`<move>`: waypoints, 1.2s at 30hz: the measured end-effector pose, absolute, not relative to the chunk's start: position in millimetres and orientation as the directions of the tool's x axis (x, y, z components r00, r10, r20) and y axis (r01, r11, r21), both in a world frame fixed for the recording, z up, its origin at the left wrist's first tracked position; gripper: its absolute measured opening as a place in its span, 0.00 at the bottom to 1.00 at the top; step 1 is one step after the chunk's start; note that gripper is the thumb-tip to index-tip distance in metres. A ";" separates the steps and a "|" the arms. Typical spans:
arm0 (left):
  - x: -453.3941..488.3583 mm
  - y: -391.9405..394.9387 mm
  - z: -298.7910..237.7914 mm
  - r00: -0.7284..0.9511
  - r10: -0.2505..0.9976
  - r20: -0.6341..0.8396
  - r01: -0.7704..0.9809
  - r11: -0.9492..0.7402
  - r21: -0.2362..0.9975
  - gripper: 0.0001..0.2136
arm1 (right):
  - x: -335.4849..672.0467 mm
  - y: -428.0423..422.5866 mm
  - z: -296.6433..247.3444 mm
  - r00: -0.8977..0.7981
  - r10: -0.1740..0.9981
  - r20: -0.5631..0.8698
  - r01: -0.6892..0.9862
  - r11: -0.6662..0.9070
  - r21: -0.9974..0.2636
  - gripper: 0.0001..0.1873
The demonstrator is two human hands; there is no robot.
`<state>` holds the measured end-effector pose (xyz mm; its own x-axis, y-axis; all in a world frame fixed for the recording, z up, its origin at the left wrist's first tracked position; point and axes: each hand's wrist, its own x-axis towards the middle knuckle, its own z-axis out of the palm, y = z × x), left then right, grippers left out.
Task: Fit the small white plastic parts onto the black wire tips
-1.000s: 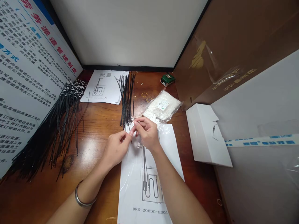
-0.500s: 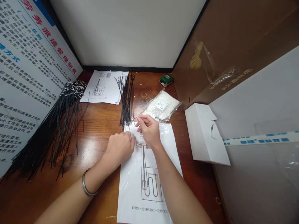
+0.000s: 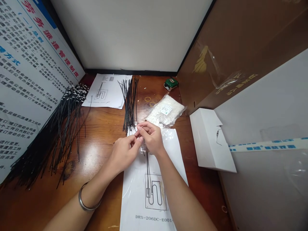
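Note:
My left hand [image 3: 123, 152] and my right hand [image 3: 151, 138] meet fingertip to fingertip over the top of a plastic-covered drawing sheet [image 3: 149, 189] marked DRS-206DC-E001. Both are pinched shut. A thin black wire [image 3: 143, 150] runs down from between the fingers; a small white piece seems held at the pinch, too small to name. Just beyond the hands lies a bundle of black wires [image 3: 130, 102]. A clear bag of small white parts [image 3: 165, 111] sits to the right of that bundle.
A large heap of black wires with white ends [image 3: 57, 128] leans at the left by a printed poster [image 3: 29, 73]. A second drawing sheet [image 3: 106, 91], a green tape measure [image 3: 170, 84], rubber bands [image 3: 148, 99], a white box [image 3: 209, 138] and a brown cardboard panel [image 3: 240, 48] surround the wooden table.
My left hand dropped to the sheet half a second ago, then rose again; its fingers now pinch against the right hand's fingertips. The right hand stayed nearly in place.

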<state>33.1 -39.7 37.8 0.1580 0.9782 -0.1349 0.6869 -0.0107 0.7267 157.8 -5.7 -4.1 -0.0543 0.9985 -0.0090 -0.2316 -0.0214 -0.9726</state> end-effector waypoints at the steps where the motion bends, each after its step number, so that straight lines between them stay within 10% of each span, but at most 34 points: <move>1: 32.8 -38.3 35.8 0.104 0.985 -0.140 0.618 0.047 0.784 0.22 | 158.8 -4.9 -4.1 -0.043 0.999 -0.020 -0.254 -0.031 -0.967 0.11; 5: 32.2 -28.1 26.3 -0.087 0.987 -0.135 0.409 0.159 0.899 0.21 | 165.2 -1.2 -5.3 -0.046 0.996 -0.073 -0.381 -0.085 -0.921 0.10; 13: 24.4 -23.1 19.7 0.043 0.983 -0.176 0.242 0.161 0.957 0.21 | 168.4 -3.1 -3.5 -0.469 0.877 -0.109 -0.380 -0.311 -0.871 0.15; 19: 12.1 -37.8 26.1 -0.044 0.982 -0.185 0.131 0.189 0.973 0.19 | 165.0 -0.3 -5.8 -0.202 0.974 -0.100 -0.354 -0.168 -0.920 0.15; 36: 1.4 -58.0 29.8 0.154 0.918 -0.366 0.283 0.314 0.906 0.17 | 156.5 -5.8 -7.9 -0.435 0.899 -0.053 -0.314 -0.206 -0.927 0.12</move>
